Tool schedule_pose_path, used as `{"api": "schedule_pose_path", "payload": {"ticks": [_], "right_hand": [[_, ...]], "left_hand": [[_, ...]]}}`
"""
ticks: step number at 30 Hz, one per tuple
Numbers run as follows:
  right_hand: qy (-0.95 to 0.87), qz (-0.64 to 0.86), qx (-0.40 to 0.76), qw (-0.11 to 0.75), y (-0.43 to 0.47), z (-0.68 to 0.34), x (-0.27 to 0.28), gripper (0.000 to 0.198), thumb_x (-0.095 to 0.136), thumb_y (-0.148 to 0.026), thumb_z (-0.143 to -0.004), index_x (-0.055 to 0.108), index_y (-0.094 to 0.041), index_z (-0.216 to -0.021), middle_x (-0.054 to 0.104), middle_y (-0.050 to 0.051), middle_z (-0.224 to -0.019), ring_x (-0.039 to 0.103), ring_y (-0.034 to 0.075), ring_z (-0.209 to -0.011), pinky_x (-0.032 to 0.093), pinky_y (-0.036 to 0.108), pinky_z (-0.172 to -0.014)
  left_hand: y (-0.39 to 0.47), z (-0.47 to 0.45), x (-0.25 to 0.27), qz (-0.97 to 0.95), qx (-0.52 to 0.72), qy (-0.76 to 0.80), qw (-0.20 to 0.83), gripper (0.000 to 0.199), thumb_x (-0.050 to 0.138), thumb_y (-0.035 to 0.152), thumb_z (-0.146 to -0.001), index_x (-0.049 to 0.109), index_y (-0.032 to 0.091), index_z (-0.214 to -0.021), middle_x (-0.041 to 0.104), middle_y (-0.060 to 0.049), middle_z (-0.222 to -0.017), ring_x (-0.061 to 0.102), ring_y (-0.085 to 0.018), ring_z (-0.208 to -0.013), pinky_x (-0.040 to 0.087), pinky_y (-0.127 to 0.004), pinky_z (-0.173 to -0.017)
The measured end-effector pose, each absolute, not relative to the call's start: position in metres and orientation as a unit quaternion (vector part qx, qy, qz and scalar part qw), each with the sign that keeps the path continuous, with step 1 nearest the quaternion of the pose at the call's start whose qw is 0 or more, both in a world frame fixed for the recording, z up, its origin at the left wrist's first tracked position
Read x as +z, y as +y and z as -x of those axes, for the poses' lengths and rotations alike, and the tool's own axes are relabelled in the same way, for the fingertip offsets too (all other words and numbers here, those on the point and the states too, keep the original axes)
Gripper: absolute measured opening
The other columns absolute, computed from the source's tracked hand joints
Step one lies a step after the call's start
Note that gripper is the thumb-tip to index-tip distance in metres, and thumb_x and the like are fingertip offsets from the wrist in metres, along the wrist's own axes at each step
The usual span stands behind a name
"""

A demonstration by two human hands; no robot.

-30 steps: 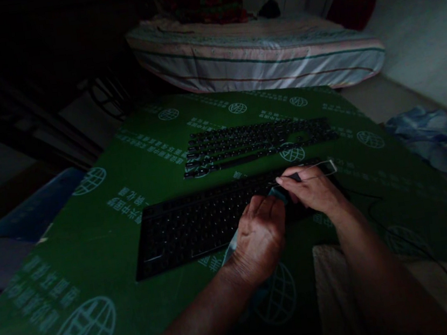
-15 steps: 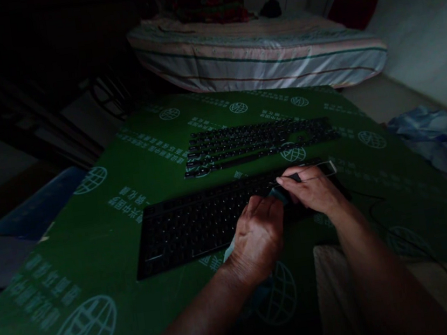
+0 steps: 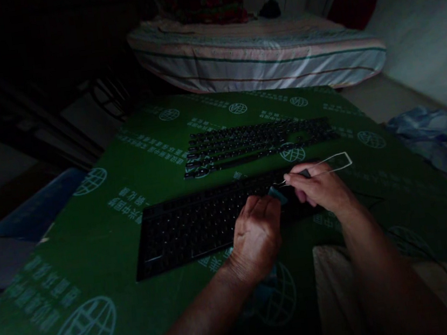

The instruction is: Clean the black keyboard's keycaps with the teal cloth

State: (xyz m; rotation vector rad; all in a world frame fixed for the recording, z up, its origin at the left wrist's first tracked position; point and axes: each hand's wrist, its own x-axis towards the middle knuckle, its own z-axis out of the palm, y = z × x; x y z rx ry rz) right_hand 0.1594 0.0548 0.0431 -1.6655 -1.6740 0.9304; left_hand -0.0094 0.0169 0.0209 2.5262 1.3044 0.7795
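A black keyboard (image 3: 193, 223) without keycaps on its visible part lies across the green table, tilted slightly from left to right. Over its right half, my left hand (image 3: 258, 234) is closed on a blue-green cloth (image 3: 278, 194), a corner of which sticks out past the fingers. My right hand (image 3: 317, 186) pinches a wire keycap puller (image 3: 304, 174) with a dark grip. The puller's wire loop points right, and its hooked tips come close to the cloth. Whether a keycap sits in the tips is too dark to tell. Behind the keyboard, loose black keycaps (image 3: 232, 143) lie in rows.
The green table cover (image 3: 103, 247) bears white globe prints and lettering. A beige cloth (image 3: 332, 290) lies at the front right, with a dark cable crossing near it. A bed (image 3: 268, 64) stands beyond the table, and a blue chair (image 3: 57, 204) is at the left.
My right hand has moved a little to the right with the puller, away from my left hand. More of the wire loop shows. My left hand has barely shifted.
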Motion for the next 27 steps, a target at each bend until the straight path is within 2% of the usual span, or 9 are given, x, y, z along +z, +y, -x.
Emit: {"api": "schedule_pose_path", "payload": {"ticks": [6, 13, 17, 23, 27], "right_hand": [[-0.625, 0.619, 0.371, 0.297, 0.058, -0.152, 0.036, 0.027, 0.053, -0.039, -0.078, 0.055, -0.017, -0.062, 0.047, -0.005, -0.038, 0.037, 0.006, -0.029, 0.026, 0.018, -0.032], [-0.62, 0.629, 0.335, 0.329, 0.055, -0.163, 0.043, 0.036, 0.052, -0.04, -0.08, 0.05, -0.017, -0.053, 0.048, -0.004, -0.038, 0.038, 0.006, -0.029, 0.027, 0.017, -0.031], [-0.599, 0.636, 0.335, 0.352, 0.055, -0.163, 0.043, 0.033, 0.053, -0.04, -0.079, 0.052, -0.017, -0.055, 0.049, -0.004, -0.039, 0.037, 0.005, -0.028, 0.027, 0.017, -0.03], [-0.589, 0.634, 0.337, 0.37, 0.057, -0.162, 0.04, 0.031, 0.054, -0.039, -0.079, 0.052, -0.017, -0.057, 0.049, -0.004, -0.039, 0.036, 0.005, -0.029, 0.026, 0.016, -0.03], [-0.591, 0.629, 0.332, 0.38, 0.057, -0.162, 0.04, 0.03, 0.055, -0.039, -0.079, 0.053, -0.017, -0.058, 0.049, -0.005, -0.04, 0.036, 0.005, -0.03, 0.026, 0.016, -0.031]], "left_hand": [[0.02, 0.006, 0.017, -0.858, 0.25, 0.436, 0.105, 0.023, 0.044, 0.003, -0.08, 0.057, 0.015, -0.093, 0.062, -0.005, -0.09, 0.054, -0.019, -0.087, 0.049, -0.031, -0.077], [0.02, 0.002, 0.02, -0.868, 0.247, 0.419, 0.098, 0.02, 0.043, 0.004, -0.083, 0.056, 0.015, -0.094, 0.061, -0.005, -0.093, 0.052, -0.019, -0.087, 0.048, -0.03, -0.077], [0.023, -0.002, 0.022, -0.879, 0.201, 0.424, 0.082, 0.019, 0.044, 0.006, -0.083, 0.055, 0.015, -0.095, 0.06, -0.005, -0.094, 0.05, -0.02, -0.088, 0.047, -0.031, -0.078], [0.03, 0.009, 0.033, -0.896, 0.124, 0.421, 0.066, 0.016, 0.046, 0.005, -0.081, 0.056, 0.017, -0.082, 0.058, -0.003, -0.086, 0.05, -0.019, -0.082, 0.045, -0.03, -0.077], [0.038, 0.005, 0.039, -0.897, 0.118, 0.418, 0.078, 0.017, 0.047, 0.005, -0.08, 0.057, 0.017, -0.086, 0.059, -0.002, -0.089, 0.05, -0.018, -0.083, 0.044, -0.028, -0.078]]}}
